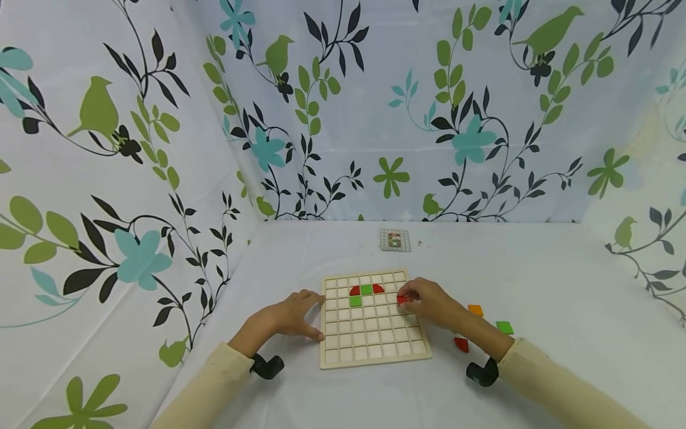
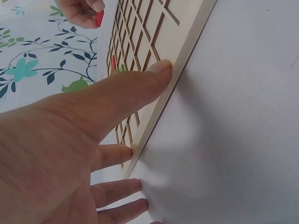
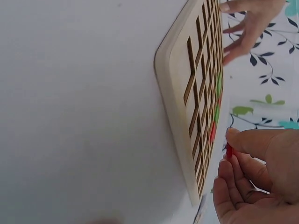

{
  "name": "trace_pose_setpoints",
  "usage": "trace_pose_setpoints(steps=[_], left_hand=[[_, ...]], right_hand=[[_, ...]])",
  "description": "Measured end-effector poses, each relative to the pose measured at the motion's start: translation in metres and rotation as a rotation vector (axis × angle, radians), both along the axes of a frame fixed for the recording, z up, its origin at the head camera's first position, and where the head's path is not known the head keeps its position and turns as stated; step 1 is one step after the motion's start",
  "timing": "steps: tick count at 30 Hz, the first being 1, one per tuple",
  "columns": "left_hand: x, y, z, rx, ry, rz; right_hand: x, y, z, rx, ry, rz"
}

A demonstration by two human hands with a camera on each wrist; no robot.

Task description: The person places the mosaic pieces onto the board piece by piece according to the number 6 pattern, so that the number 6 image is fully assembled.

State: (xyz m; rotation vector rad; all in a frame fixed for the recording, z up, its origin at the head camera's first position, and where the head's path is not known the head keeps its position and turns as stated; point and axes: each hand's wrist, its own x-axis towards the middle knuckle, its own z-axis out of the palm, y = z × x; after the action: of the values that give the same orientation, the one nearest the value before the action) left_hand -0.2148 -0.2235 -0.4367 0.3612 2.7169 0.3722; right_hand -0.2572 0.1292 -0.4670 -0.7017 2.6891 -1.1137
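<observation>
A pale wooden grid board point(image 1: 345, 352) lies on the white table. Set in its upper cells are two red quarter-round tiles, a green square tile point(image 1: 367, 289) between them, and another green square tile point(image 1: 356, 301) below. My left hand point(image 1: 292, 314) rests at the board's left edge, its thumb point(image 2: 161, 70) touching the rim and fingers spread. Over the board's right side, my right hand point(image 1: 431, 302) pinches a small red tile point(image 3: 229, 150) between thumb and fingers. The held tile's full outline is partly hidden by the fingers.
Right of the board lie an orange tile point(image 1: 475, 310), a green square tile point(image 1: 505, 327) and a red quarter-round tile point(image 1: 461, 344), near my right forearm. Behind the board sits a small printed pattern card point(image 1: 395, 240). A patterned curtain point(image 1: 343, 179) closes off the back and sides.
</observation>
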Motion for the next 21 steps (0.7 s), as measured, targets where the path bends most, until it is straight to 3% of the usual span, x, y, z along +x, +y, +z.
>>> trace_pose_setpoints(steps=[9,21], left_hand=[[0.0,0.002,0.005,-0.003,0.004,-0.008],[-0.002,0.0,0.001,-0.003,0.0,-0.007]], right_hand=[[0.0,-0.026,-0.002,-0.007,-0.038,0.011],[0.0,-0.04,-0.009,0.071,0.066,0.096]])
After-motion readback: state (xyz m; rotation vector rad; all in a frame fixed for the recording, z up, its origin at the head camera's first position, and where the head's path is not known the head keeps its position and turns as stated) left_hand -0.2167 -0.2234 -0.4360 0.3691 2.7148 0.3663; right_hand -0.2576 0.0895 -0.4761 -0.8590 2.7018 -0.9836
